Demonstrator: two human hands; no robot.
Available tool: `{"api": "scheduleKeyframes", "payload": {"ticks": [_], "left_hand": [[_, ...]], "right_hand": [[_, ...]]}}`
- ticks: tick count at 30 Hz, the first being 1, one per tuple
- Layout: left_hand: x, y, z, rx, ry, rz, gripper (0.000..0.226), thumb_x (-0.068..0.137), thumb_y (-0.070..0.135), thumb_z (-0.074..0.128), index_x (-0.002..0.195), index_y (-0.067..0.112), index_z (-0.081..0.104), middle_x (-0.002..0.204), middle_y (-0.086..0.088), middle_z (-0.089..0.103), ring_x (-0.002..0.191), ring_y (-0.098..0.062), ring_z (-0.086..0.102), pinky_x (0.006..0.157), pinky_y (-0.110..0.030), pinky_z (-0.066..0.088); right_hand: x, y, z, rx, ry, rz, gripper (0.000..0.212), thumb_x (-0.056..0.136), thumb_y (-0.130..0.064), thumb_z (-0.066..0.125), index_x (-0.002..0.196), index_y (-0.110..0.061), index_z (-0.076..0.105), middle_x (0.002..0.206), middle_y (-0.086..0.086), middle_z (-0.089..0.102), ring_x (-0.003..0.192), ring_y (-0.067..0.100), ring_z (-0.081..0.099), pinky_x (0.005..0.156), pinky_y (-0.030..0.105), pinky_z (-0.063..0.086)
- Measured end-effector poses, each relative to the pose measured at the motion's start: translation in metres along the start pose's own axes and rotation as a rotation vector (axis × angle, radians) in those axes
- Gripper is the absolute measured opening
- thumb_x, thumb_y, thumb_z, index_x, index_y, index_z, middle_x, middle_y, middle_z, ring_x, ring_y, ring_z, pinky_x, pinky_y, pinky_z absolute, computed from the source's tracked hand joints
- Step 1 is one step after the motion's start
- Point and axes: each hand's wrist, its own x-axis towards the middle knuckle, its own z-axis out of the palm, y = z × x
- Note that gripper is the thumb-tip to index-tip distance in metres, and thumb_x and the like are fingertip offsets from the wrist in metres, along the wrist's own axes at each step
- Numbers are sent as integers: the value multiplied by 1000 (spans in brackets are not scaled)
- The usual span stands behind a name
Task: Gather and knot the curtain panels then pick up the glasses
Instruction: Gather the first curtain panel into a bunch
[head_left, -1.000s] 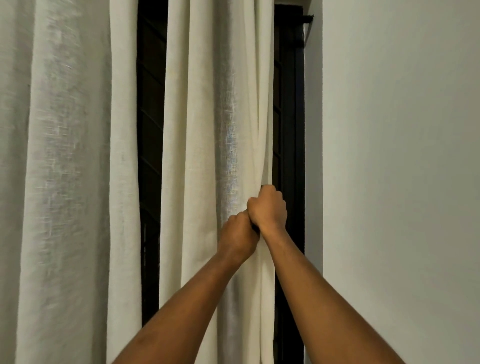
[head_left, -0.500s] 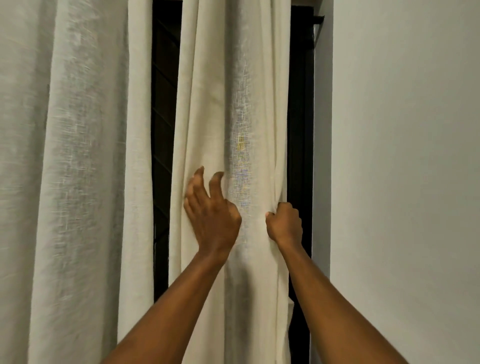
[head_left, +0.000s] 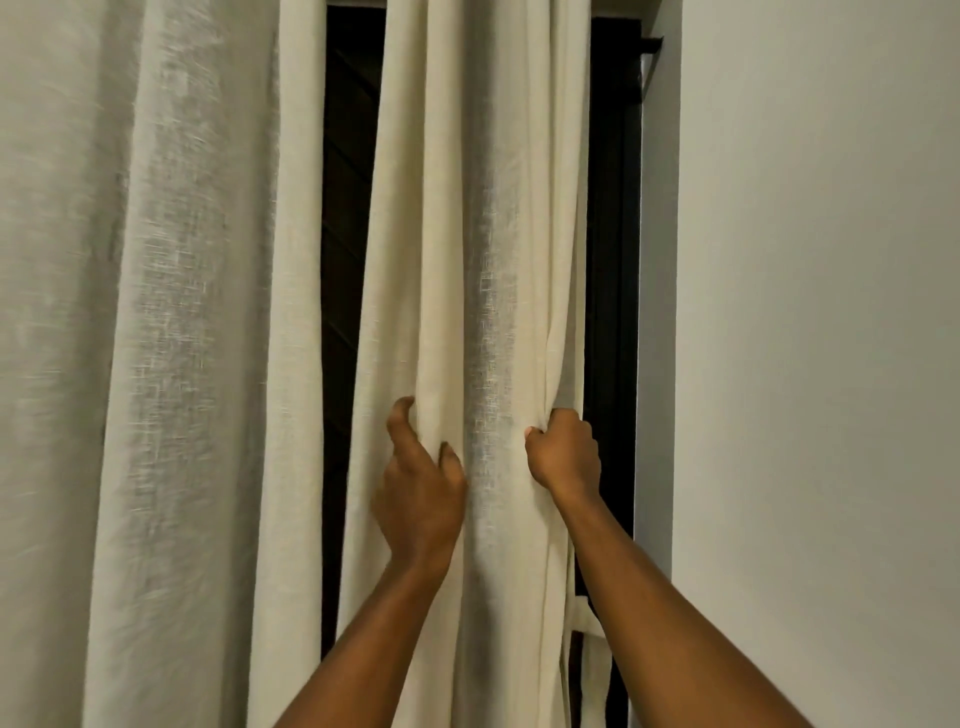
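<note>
Two cream linen curtain panels hang before a dark window. The right panel (head_left: 483, 234) hangs in loose vertical folds between my hands. My right hand (head_left: 563, 452) is clenched on the panel's right edge, fabric bunched in the fist. My left hand (head_left: 421, 483) curls around the panel's left folds, fingers hooked into the cloth and thumb pressing the front. The left panel (head_left: 156, 338) hangs untouched. No glasses are in view.
A dark window (head_left: 345, 208) shows in the gap between the panels and along the right edge. A plain white wall (head_left: 821, 338) fills the right side. A dark curtain rod end (head_left: 649, 44) juts out at top right.
My left hand left my right hand, spread open on the panel's left folds, then closed around them. My right hand kept its hold on the right edge.
</note>
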Motion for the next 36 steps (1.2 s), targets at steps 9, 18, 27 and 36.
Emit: {"api": "scheduleKeyframes", "payload": {"ticks": [9, 18, 27, 36], "left_hand": [[6, -29, 18, 278, -569, -3, 21, 96, 21, 49, 109, 6, 57, 100, -7, 63, 86, -17, 57, 68, -22, 37], [-34, -17, 63, 301, -306, -80, 56, 94, 26, 47, 147, 19, 27, 92, -12, 67, 80, -31, 64, 68, -34, 45], [-101, 23, 107, 305, -476, 308, 54, 84, 19, 66, 136, 12, 50, 52, 4, 58, 36, -9, 42, 38, -24, 33], [-88, 24, 94, 208, -714, 116, 26, 99, 24, 43, 93, 10, 64, 90, -5, 69, 72, -17, 63, 73, -28, 53]], "right_hand": [[13, 19, -26, 27, -137, -40, 35, 94, -30, 57, 118, -4, 55, 118, 13, 59, 104, 32, 59, 85, 39, 51], [16, 41, -40, -10, 74, -5, 19, 96, -22, 50, 100, -4, 55, 99, 6, 58, 90, 28, 59, 69, 31, 46], [13, 49, -37, 61, 96, -85, 29, 99, -30, 47, 98, -5, 62, 94, 10, 66, 83, 28, 64, 71, 37, 54], [-13, 41, -23, 44, -56, -162, 74, 79, -80, 37, 111, -18, 63, 100, -1, 68, 89, 21, 66, 78, 40, 55]]}}
